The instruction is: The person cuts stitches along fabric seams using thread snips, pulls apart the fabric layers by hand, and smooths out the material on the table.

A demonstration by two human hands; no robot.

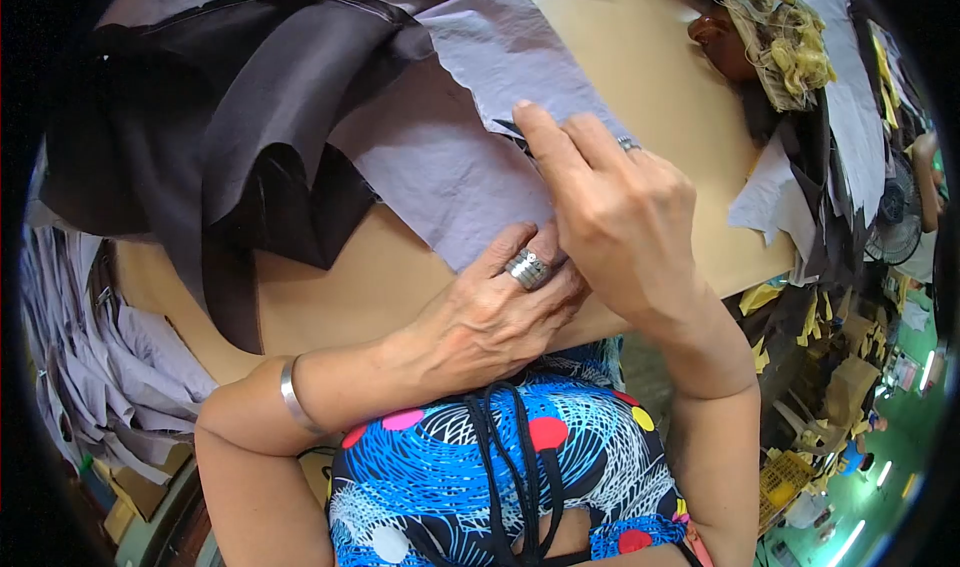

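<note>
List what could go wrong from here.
The right hand holds a dark pointed tool at an edge of the lavender cloth; a slip might nick or snag it.

The left hand rests close below, so a stray stroke could catch a finger.

The dark cloth lies heaped against the lavender cloth; if it slid, it might drag the work askew.

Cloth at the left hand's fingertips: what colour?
The cloth is plain pale lilac-grey, clearest in the head view.

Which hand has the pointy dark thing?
The right hand: a dark pointed tip sticks out beside its fingers, over pale cloth. The left hand, wearing the wide silver ring, shows none.
</note>
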